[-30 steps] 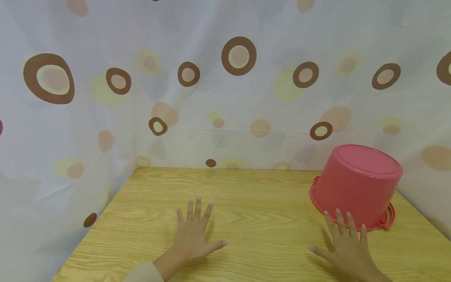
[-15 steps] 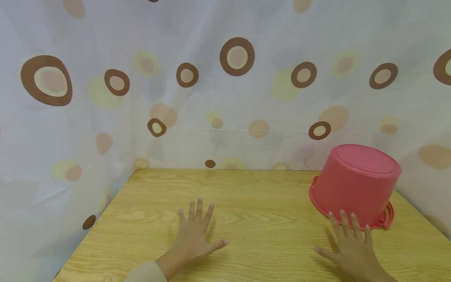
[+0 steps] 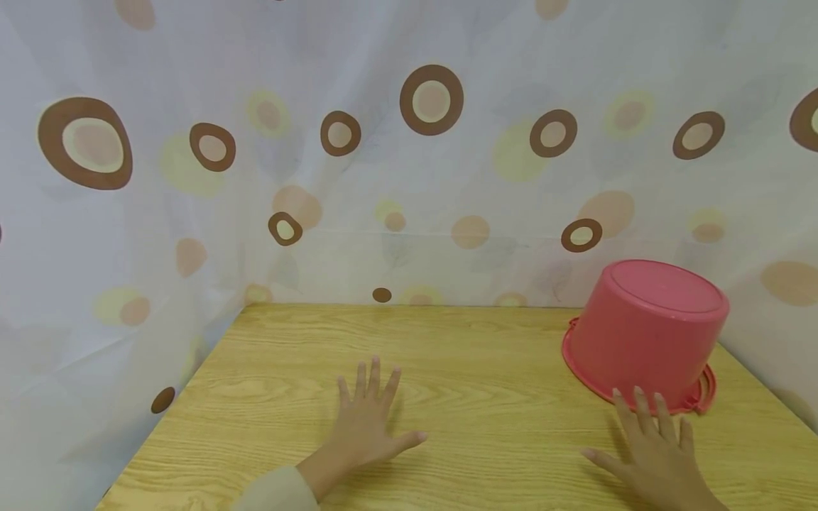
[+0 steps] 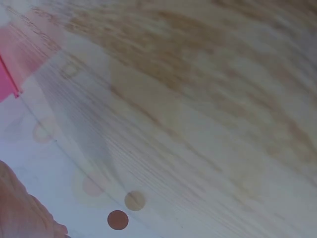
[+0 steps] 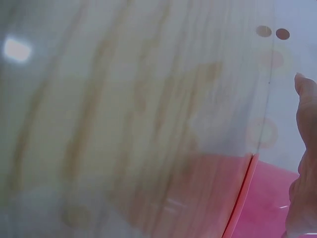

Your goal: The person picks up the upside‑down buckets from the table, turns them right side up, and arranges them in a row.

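Observation:
My left hand (image 3: pixel 366 426) hovers palm down over the wood-grain table (image 3: pixel 447 362), fingers spread and thumb out to the right, holding nothing. To the right, my right hand (image 3: pixel 658 454) is likewise spread, its fingertips overlapping the lower rim of a pink bucket (image 3: pixel 652 326) in the head view. The bucket stands upside down near the table's right edge, its base up, with a handle (image 3: pixel 706 390) lying at the rim. In the right wrist view part of the right hand (image 5: pixel 306 158) shows beside the bucket (image 5: pixel 267 198); the left wrist view catches part of the left hand (image 4: pixel 22 208).
A white curtain (image 3: pixel 358 255) with brown rings and pale dots hangs behind the table and along both sides. The glossy tabletop reflects it in both wrist views. A light sleeve (image 3: pixel 277 490) covers the left forearm.
Both hands have drifted a little to the right, the right one also slightly toward the front. Their fingers stay spread. The bucket has not moved.

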A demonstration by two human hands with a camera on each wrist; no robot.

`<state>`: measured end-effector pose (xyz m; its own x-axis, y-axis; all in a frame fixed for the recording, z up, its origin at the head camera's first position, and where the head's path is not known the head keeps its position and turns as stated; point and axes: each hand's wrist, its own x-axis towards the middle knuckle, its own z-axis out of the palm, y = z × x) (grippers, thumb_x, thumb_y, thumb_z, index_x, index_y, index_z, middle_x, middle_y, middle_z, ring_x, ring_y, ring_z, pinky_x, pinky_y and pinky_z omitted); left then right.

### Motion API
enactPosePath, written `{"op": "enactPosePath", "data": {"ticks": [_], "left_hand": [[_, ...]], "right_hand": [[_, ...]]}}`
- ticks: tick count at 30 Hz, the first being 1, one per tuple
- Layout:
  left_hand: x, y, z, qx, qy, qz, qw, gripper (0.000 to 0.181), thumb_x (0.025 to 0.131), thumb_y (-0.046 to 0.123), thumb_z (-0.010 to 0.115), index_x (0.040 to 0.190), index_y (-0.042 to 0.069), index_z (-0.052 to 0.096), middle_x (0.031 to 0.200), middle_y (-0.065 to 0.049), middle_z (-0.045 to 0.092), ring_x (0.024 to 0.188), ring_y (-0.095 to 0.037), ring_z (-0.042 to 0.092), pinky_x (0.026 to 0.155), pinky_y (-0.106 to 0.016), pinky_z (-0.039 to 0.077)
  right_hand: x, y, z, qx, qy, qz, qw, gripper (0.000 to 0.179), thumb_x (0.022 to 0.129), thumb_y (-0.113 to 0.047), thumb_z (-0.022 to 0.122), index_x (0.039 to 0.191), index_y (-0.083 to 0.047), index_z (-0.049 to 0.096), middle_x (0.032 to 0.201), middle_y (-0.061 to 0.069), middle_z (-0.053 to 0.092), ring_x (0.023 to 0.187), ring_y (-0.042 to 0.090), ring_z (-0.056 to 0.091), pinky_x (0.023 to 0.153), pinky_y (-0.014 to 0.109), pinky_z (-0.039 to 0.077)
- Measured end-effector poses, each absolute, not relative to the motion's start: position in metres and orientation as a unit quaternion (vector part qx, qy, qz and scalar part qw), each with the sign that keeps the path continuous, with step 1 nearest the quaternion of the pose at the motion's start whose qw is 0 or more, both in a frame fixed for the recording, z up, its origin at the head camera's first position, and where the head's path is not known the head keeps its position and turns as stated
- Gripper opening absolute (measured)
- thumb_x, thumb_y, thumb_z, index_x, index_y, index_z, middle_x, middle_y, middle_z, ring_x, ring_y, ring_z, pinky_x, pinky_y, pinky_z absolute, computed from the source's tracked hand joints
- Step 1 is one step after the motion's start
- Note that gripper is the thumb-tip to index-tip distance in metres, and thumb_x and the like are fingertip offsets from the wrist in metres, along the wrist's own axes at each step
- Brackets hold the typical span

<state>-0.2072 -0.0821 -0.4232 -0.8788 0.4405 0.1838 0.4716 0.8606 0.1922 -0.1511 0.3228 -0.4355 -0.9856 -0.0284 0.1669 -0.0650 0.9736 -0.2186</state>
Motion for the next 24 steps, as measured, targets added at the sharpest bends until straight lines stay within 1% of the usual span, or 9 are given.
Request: {"op": "enactPosePath", "data": {"ticks": [5,10,18,24], "left_hand": [[-0.208,-0.079,-0.424,-0.242,-0.962,-0.11,0.059,0.097,0.08,0.071,0.046,0.149,0.01,0.015,0.152,-0.029,0.004,0.138,-0.052,0.007,0.1,-0.075,0.009],[-0.209,-0.078,-0.424,-0.25,-0.961,-0.1,0.063,0.096,0.081,0.071,0.045,0.148,0.009,0.017,0.152,-0.029,0.006,0.138,-0.052,0.009,0.1,-0.075,0.01],[-0.214,-0.074,-0.427,-0.266,-0.957,-0.098,0.065,0.094,0.082,0.069,0.046,0.148,0.007,0.02,0.151,-0.031,0.011,0.136,-0.054,0.013,0.1,-0.075,0.014],[-0.22,-0.065,-0.427,-0.267,-0.957,-0.105,0.049,0.095,0.081,0.07,0.046,0.148,0.008,0.02,0.152,-0.029,0.009,0.138,-0.051,0.01,0.104,-0.071,0.013]], "right_hand": [[-0.15,0.328,-0.436,0.018,-0.991,0.107,0.073,0.104,0.082,-0.066,0.051,0.149,-0.005,0.0,0.151,0.031,-0.004,0.135,0.053,-0.015,0.091,0.079,0.001],[-0.149,0.334,-0.436,0.014,-0.992,0.102,0.071,0.104,0.083,-0.065,0.05,0.149,-0.006,-0.003,0.151,0.031,-0.005,0.135,0.053,-0.014,0.091,0.078,0.002],[-0.149,0.344,-0.436,0.002,-0.993,0.105,0.062,0.103,0.085,-0.065,0.048,0.148,-0.001,-0.002,0.151,0.029,-0.007,0.133,0.055,-0.015,0.092,0.078,-0.003],[-0.149,0.35,-0.437,-0.002,-0.993,0.096,0.065,0.103,0.085,-0.065,0.047,0.148,0.0,-0.001,0.149,0.033,-0.004,0.132,0.057,-0.013,0.092,0.078,-0.002]]}}
